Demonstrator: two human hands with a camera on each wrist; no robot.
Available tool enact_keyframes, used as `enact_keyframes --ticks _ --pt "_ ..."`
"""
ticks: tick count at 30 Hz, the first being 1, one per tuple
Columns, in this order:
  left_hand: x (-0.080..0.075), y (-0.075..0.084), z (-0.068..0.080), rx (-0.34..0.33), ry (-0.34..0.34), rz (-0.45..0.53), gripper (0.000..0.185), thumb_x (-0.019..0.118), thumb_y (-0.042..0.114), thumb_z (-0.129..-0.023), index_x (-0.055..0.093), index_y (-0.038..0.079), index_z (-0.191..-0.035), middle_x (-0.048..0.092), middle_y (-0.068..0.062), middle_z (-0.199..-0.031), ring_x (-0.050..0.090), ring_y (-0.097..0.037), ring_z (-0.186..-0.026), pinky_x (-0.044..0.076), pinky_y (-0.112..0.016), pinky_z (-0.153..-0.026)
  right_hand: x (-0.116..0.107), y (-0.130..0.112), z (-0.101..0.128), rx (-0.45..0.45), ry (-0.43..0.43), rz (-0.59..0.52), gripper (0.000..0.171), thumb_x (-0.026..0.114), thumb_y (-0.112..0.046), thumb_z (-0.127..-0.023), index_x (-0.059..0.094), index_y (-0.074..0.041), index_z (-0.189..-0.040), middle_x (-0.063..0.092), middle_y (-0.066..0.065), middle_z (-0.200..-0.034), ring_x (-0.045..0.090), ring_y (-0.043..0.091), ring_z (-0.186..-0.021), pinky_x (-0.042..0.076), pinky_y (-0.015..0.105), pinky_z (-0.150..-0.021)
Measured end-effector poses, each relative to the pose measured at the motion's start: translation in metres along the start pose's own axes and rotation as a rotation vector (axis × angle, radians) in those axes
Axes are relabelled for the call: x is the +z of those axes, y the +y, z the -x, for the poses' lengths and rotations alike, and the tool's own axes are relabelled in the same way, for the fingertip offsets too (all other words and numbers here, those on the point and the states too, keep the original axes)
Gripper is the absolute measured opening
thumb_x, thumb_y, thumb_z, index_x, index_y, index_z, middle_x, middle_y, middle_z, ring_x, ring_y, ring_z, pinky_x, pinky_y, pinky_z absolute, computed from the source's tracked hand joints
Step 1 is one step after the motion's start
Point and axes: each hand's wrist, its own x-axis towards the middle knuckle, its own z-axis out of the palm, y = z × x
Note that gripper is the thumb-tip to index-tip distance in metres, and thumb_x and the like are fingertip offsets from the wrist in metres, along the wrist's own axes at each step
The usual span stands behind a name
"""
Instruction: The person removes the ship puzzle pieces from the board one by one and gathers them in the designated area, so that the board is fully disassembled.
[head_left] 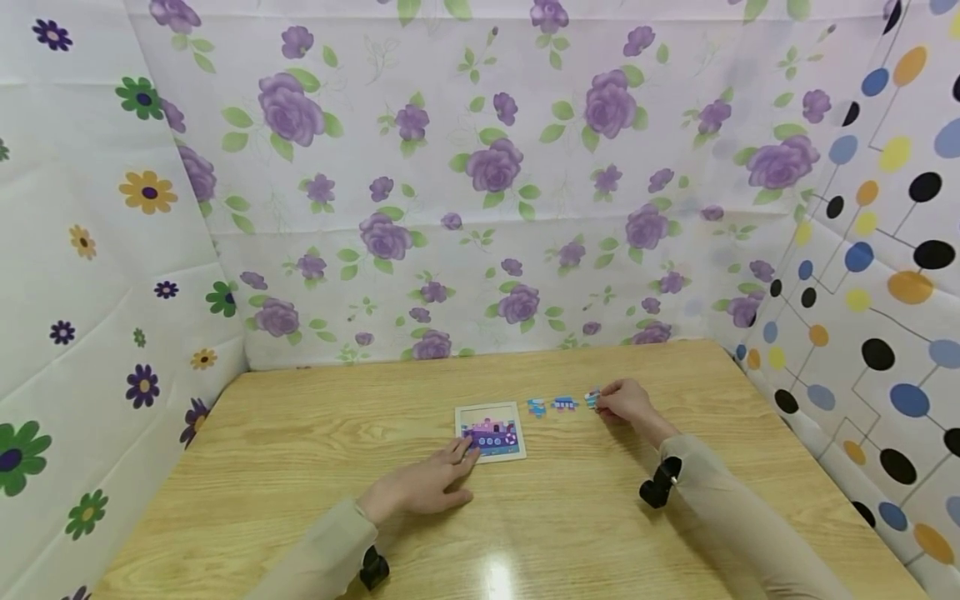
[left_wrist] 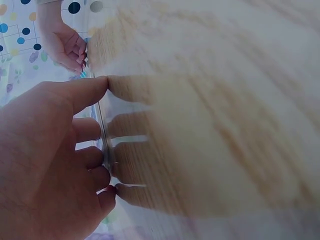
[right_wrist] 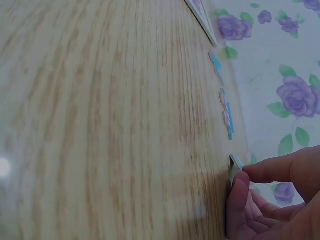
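Head view: I sat at the wooden counter [head_left: 300, 467] with both hands on it, floral and dotted sheets hung around its three far sides.
Left grip: my left hand [head_left: 427, 483] lay flat, fingers straight and only slightly spread, their tips touching the near left corner of the puzzle board [head_left: 491, 431]; it held nothing.
Left wrist view: my fingertips [left_wrist: 97, 85] pressed against the thin edge of the board, though the board itself was blurred there.
Right grip: my right hand [head_left: 626, 402] had thumb and fingers curled onto a small blue puzzle piece [head_left: 592, 399], which sat on the counter.
Right wrist view: the thumb and forefinger pinched that piece [right_wrist: 235, 166] at its edge, lifted a little on one side.
Loose pieces: two more blue pieces [head_left: 551, 405] lay in a row between the board and my right hand, apart from each other.
Board: it lay flat near the counter's middle, showing a purple boat picture.
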Motion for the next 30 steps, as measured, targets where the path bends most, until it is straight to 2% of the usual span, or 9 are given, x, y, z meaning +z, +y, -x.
enact_keyframes --ticks 6,10,21,30 --pt "0.0020 -0.0016 -0.0019 0.004 0.009 -0.014 0.069 0.043 0.044 -0.102 0.016 0.009 -0.156 0.004 -0.016 -0.163 0.007 -0.031 -0.151 0.019 -0.049 -0.121 0.0001 0.0017 0.0008 -0.115 0.066 0.169 0.024 0.061 -0.009 -0.088 0.058 0.004 -0.107 0.071 0.012 -0.076 0.060 0.011 -0.054 0.050 0.025 -0.047" --pt "0.0018 -0.0016 -0.0015 0.005 0.012 -0.012 0.069 0.043 0.043 -0.102 0.016 0.009 -0.155 0.004 -0.016 -0.163 0.007 -0.031 -0.151 0.018 -0.049 -0.121 -0.0003 0.0005 0.0043 -0.175 0.097 0.255 0.022 0.061 -0.009 -0.088 0.060 0.005 -0.105 0.069 0.011 -0.071 0.057 0.012 -0.051 0.046 0.025 -0.045" --pt "0.0017 0.0005 -0.0012 0.013 0.011 -0.032 0.069 0.042 0.042 -0.103 0.014 0.008 -0.156 0.004 -0.014 -0.163 0.009 -0.030 -0.151 0.018 -0.048 -0.121 -0.0022 -0.0057 0.0074 -0.138 0.091 0.343 0.021 0.062 -0.012 -0.089 0.059 0.002 -0.105 0.067 0.009 -0.074 0.056 0.014 -0.057 0.044 0.026 -0.049" --pt "-0.0004 0.0035 -0.0007 -0.016 0.034 -0.050 0.068 0.046 0.042 -0.101 0.021 0.008 -0.155 0.012 -0.013 -0.162 0.016 -0.030 -0.150 0.021 -0.048 -0.120 -0.0044 -0.0065 0.0053 -0.129 0.071 0.437 0.023 0.063 -0.014 -0.089 0.059 0.002 -0.105 0.065 0.007 -0.072 0.055 0.015 -0.057 0.044 0.026 -0.049"
